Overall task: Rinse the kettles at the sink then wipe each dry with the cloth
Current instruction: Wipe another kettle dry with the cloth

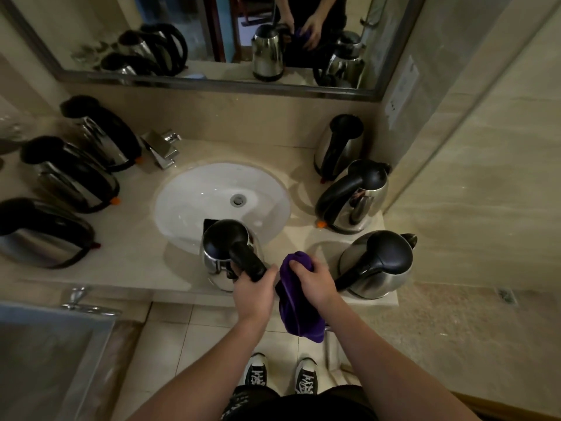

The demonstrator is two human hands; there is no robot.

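Kettle (226, 253) in hand at the front lip of the sink (188, 202), standing upright on the surface (142, 253) with its lid closed. Left hand (253, 294) is wrapped round the black handle, probably to pin the body steady while it gets dried. Right hand (315, 282) has its fingers curled tight on the purple cloth (299, 317), bunched at the top and hanging loose below the surface edge, just beside the handle, so the wipe looks about to begin or already running on the handle side. Three kettles lie tipped over on the left (73, 174), perhaps waiting their turn. Three more stand upright on the right (379, 265), seemingly the finished group. Tap (162, 148) shows no water running
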